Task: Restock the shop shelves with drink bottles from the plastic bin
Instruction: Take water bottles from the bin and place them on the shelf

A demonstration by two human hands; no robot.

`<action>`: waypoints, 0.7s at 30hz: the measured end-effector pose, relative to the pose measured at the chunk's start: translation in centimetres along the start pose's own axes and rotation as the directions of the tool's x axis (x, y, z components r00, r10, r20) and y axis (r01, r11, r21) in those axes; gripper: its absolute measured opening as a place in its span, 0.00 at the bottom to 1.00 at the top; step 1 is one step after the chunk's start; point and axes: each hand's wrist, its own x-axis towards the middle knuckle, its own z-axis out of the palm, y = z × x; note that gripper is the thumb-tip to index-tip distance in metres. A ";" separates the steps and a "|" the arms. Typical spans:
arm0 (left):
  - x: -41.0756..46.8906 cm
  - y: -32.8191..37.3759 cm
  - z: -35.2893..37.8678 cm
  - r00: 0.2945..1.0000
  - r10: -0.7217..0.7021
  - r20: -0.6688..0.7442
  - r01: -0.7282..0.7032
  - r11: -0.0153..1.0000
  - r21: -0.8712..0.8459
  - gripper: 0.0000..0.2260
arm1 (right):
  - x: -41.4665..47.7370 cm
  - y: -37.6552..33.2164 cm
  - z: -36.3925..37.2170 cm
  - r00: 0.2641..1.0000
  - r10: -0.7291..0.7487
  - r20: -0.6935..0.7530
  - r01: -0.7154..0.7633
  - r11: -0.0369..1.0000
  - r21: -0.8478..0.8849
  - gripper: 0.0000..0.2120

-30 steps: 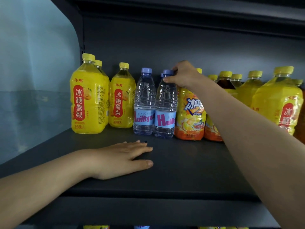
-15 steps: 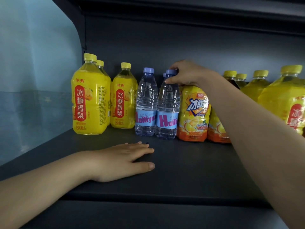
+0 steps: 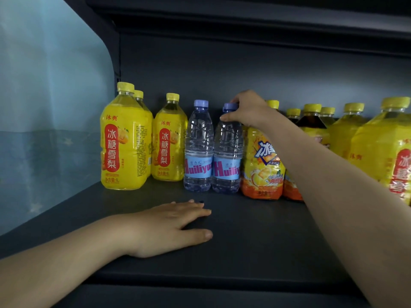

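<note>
Two clear water bottles with blue labels stand side by side at the back of the dark shelf [image 3: 255, 241]. My right hand [image 3: 249, 110] grips the neck and cap of the right water bottle [image 3: 226, 156], fingers curled round it. The left water bottle [image 3: 198, 150] stands upright, touching it. My left hand [image 3: 171, 225] rests flat on the shelf in front, fingers straight, holding nothing. The plastic bin is out of view.
Yellow pear-drink bottles [image 3: 124, 141] stand at the left near the blue side panel [image 3: 51, 130]. An orange iced-tea bottle [image 3: 262, 172] and more yellow bottles [image 3: 387, 150] fill the right. An upper shelf [image 3: 244, 23] hangs overhead.
My right hand stays on the water bottle's cap. My left hand has not moved. The view has shifted slightly.
</note>
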 end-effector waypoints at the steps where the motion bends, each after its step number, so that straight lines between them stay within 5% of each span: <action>1: 0.0 0.0 0.0 1.000 -0.004 0.002 0.004 1.000 -0.001 0.26 | -0.1 0.0 0.0 1.000 0.002 -0.003 -0.002 1.000 -0.003 0.22; 14: -0.3 0.3 -0.1 1.000 -0.009 0.002 0.009 1.000 -0.015 0.25 | -1.6 -0.6 0.4 0.995 0.006 -0.102 -0.026 0.979 -0.204 0.21; 21: -0.5 0.5 -0.1 0.999 -0.032 0.000 0.032 0.999 -0.040 0.25 | -2.8 -1.0 0.9 0.966 0.062 -0.251 -0.059 0.998 0.018 0.19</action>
